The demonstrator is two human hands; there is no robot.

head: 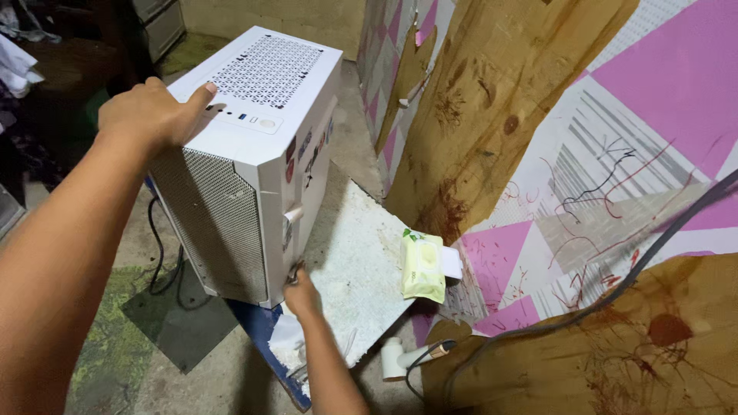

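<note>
We recorded a white PC case (254, 154) standing upright on a white board (361, 261), which lay over a blue edge (257, 330) above the concrete floor (192, 369). Our left hand (154, 114) rested flat on the case's top front corner, fingers spread and thumb reaching toward the vented top panel; it pressed rather than clenched, and we judged this hold served to steady the case against tipping. Our right hand (300, 292) was down at the lower front corner of the side panel, fingers curled against that edge; whether it pinched something small there or only gripped the panel edge, we could not tell. The case was tilted slightly away from us, which fitted one hand bracing above while the other worked below. Its inside was hidden by the closed panels and mesh front, so contents went unlogged. A pale green wipes pack (423, 265) lay on the board just beside a pink-and-white patterned wall (653, 92), sealed, contents not visible. A black cable (157, 253) ran behind the case, and a small white tube (396, 360) with a grey cable (615, 284) sat on the floor near the board's front edge.
</note>
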